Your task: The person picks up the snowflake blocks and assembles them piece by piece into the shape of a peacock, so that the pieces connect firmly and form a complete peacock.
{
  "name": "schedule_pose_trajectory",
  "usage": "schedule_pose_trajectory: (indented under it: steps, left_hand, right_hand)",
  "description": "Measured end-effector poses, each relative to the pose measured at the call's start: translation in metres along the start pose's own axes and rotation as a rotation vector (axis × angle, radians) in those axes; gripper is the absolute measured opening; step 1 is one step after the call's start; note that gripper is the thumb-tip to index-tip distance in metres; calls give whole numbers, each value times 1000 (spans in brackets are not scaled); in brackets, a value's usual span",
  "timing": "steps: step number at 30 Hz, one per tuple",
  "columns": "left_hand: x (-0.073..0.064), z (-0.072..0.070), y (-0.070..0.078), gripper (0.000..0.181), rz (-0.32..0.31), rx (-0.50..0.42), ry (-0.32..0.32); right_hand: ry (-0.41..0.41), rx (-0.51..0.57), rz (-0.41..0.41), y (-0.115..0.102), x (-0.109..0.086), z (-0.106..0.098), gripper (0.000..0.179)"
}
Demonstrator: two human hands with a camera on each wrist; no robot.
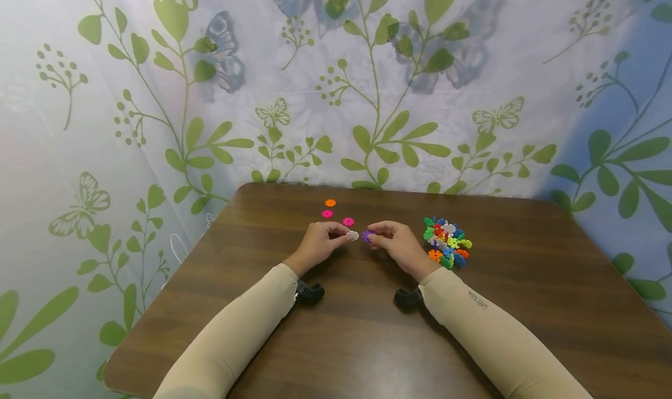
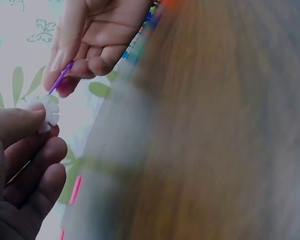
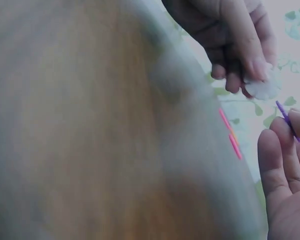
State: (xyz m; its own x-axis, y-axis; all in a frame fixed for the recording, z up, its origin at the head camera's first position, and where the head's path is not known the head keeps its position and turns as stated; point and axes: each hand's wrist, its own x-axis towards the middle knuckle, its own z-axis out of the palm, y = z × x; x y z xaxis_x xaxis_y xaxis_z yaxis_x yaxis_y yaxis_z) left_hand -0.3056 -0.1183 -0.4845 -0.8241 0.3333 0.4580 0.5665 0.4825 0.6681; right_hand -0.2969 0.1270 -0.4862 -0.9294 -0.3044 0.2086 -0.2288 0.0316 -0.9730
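Observation:
My left hand pinches a white flower-shaped disc between thumb and fingers; its notched rim shows in the left wrist view. Close by on the right, my right hand pinches a purple flower-shaped disc. In the left wrist view the purple disc is seen edge-on, its lower end right at the rim of the white disc. The right wrist view shows the white disc above the purple disc. Both hands are over the middle of the table.
Just beyond the hands, a pink disc, another pink disc and an orange disc lie on the brown wooden table. To the right sits a pile of multicoloured flower discs. A leaf-patterned curtain hangs behind.

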Motion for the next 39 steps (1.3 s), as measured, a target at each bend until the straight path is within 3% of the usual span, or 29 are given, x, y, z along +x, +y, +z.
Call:
schedule_pose_trajectory:
  steps: [8,20,27,34,39]
  left_hand:
    - [-3,1,6,16,4,-60,20]
    - [-6,2,14,10,42,-104,36]
    - [-8,4,17,5,117,-98,64]
    - [-8,6,19,5,221,-110,38]
    - [-4,6,19,6,189,-129,43]
  right_hand:
    - [17,120,16,3,-1,7,30]
    - [-59,335,80,1,-6,9,29]
    - [-61,362,115,-2,-7,9,26]
    - [-74,323,154,-6,-8,6,24]
    - [-29,359,182,-11,-9,8,23]
